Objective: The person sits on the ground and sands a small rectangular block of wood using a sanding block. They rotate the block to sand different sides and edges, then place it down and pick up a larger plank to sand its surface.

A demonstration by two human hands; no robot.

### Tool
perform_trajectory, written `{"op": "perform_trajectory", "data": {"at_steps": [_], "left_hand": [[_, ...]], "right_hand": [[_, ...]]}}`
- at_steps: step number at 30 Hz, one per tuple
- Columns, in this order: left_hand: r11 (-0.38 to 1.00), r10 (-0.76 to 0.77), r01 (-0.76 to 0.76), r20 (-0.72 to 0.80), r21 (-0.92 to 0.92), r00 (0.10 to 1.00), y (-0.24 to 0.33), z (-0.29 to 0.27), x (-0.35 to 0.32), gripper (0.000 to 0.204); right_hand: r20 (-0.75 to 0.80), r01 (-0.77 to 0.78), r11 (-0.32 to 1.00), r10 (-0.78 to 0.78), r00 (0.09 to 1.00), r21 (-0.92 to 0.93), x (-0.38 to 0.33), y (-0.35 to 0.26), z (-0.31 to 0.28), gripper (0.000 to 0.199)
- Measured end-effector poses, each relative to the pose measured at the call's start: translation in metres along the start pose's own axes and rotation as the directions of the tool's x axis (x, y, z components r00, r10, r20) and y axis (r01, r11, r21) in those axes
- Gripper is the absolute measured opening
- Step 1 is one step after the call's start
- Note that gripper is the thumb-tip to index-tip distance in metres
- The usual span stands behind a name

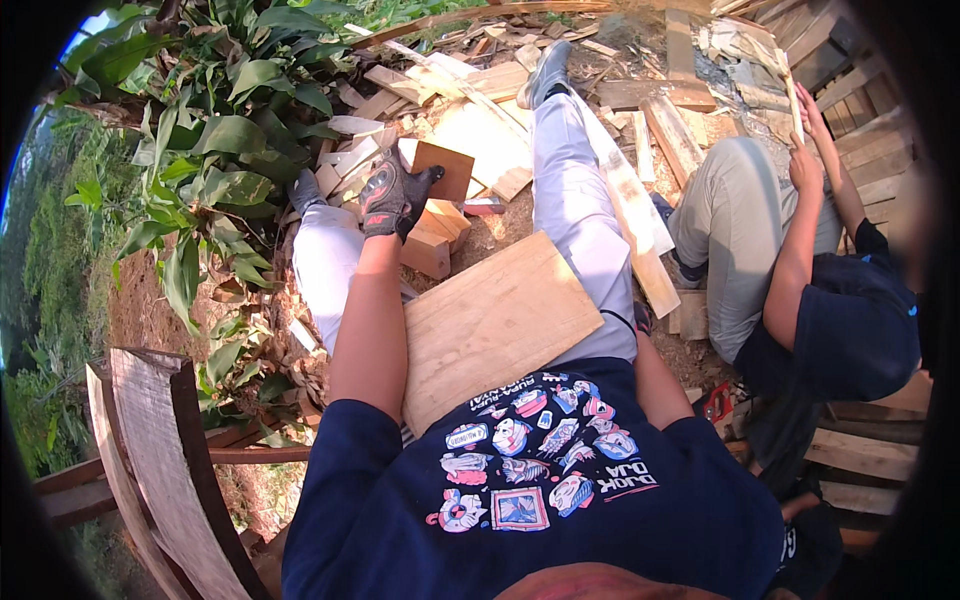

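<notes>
My left hand (393,195), in a black and grey glove, is closed around a squarish brown wooden block (446,171), with the thumb along its near face. Just under that block stands another reddish-brown wooden block (430,250) between my legs. A wide, pale wooden board (500,315) lies tilted across my lap, its near edge against my shirt. Only a small dark and red bit of my right hand (643,318) shows beside my right thigh; its fingers are hidden.
Wood scraps and offcuts (480,135) cover the ground ahead. A long pale plank (630,205) lies along my right leg. At right, a seated co-worker (740,200) holds a thin wood strip. Leafy plants (220,130) crowd the left, above curved planks (160,440).
</notes>
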State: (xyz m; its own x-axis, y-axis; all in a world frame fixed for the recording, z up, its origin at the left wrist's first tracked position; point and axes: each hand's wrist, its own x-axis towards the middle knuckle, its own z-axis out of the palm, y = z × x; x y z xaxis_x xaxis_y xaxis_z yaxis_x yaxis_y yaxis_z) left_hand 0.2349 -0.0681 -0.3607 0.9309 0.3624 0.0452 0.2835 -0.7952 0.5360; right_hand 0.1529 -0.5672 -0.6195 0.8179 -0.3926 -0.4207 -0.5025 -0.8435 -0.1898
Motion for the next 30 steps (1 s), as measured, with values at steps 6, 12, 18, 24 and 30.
{"op": "perform_trajectory", "data": {"at_steps": [6,12,18,24,30], "left_hand": [[0.997,-0.066,0.063,0.078,0.045,0.995,0.008,-0.014,-0.004,0.077],[0.994,-0.096,0.087,0.13,0.07,0.987,0.003,-0.02,-0.003,0.074],[0.99,-0.1,0.094,0.053,0.104,0.994,-0.011,-0.033,0.009,0.081],[0.978,-0.207,0.208,-0.211,-0.018,0.955,-0.03,-0.059,0.014,0.076],[0.922,-0.388,0.314,-0.518,-0.229,0.762,-0.037,-0.042,0.022,0.073]], "right_hand": [[-0.014,0.004,1.0,-0.004,1.0,-0.017,0.005,0.0,-0.014,0.049],[-0.011,0.113,0.991,-0.112,0.994,0.078,-0.015,0.025,-0.045,0.04],[0.048,0.026,0.572,-0.114,0.992,0.82,-0.056,-0.022,-0.156,0.033],[0.146,0.53,0.832,-0.552,0.821,0.164,-0.056,-0.248,-0.194,0.06],[0.415,0.78,0.589,-0.668,0.618,-0.211,-0.06,-0.424,-0.069,0.061]]}}
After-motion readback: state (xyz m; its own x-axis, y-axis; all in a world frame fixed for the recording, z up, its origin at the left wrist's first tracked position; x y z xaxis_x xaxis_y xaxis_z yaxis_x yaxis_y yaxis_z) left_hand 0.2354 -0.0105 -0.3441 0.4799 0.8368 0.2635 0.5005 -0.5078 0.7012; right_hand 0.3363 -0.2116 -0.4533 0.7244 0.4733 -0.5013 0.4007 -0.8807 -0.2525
